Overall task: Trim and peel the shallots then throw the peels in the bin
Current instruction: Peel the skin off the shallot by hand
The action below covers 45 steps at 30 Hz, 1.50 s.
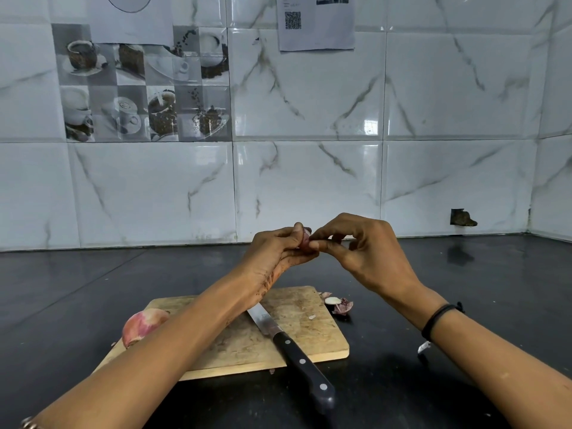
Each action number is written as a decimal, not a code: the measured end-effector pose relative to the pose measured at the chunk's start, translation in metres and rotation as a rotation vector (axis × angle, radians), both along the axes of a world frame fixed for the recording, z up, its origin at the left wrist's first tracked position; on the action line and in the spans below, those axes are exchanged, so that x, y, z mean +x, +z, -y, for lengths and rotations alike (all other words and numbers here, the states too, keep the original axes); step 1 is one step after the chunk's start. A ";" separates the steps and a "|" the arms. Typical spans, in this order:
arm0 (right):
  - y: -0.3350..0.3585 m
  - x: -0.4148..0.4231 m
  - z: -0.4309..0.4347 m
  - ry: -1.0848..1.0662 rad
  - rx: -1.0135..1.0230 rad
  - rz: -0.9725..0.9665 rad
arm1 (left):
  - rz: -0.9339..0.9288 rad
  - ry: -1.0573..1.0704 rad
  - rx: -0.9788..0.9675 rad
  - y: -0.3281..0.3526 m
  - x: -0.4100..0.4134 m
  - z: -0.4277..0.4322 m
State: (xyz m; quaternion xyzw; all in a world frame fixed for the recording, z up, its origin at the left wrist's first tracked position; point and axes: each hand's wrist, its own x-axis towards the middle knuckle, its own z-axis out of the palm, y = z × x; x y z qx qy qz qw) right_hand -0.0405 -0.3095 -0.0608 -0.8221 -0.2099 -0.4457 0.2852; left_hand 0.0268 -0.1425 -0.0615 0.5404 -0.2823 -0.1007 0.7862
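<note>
One shallot (305, 241), twelve o'clock: left hand (272, 249) grips it, right hand (365, 246) pinches its tip; we judge it light, slippery; grasp the flanks.

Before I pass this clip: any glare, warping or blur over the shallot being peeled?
Head view: wide-angle warping bends the wall tiles near the edges, with glare patches on them and sheen on the dark counter, neither over the work; the shallot is fairly sharp but mostly hidden between the left hand and right hand.

wall (309, 181): glossy marble-look tiles | counter (77, 289): black | papers (315, 23) taped up
</note>
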 end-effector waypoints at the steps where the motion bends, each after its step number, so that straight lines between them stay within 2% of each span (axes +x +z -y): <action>1: 0.000 0.001 0.000 -0.018 -0.029 -0.007 | 0.003 0.009 0.013 0.000 0.000 0.000; 6: -0.004 0.008 0.000 -0.110 -0.164 -0.022 | -0.055 0.024 0.033 -0.002 -0.002 0.001; 11: -0.006 0.008 0.002 -0.072 -0.203 -0.147 | -0.034 0.045 0.022 0.001 -0.001 -0.004; 18: -0.003 0.005 0.010 -0.076 -0.247 -0.286 | -0.042 0.078 0.156 -0.002 -0.001 -0.003; 23: -0.003 0.005 0.013 -0.089 -0.236 -0.303 | -0.152 0.105 0.069 0.004 0.000 -0.006; 27: -0.001 0.003 0.012 -0.103 -0.219 -0.277 | -0.195 0.043 0.040 0.001 -0.001 -0.004; 30: 0.002 0.001 0.016 -0.108 -0.205 -0.335 | -0.196 -0.015 0.040 0.000 -0.006 0.000; 36: 0.001 0.002 0.025 -0.214 -0.299 -0.443 | -0.209 -0.052 0.079 -0.004 -0.015 0.010; 40: 0.003 -0.002 0.028 -0.247 -0.251 -0.410 | -0.217 -0.053 0.082 -0.004 -0.016 0.013; 45: 0.005 -0.013 0.020 -0.163 -0.028 -0.260 | -0.233 -0.065 0.069 -0.001 -0.016 0.011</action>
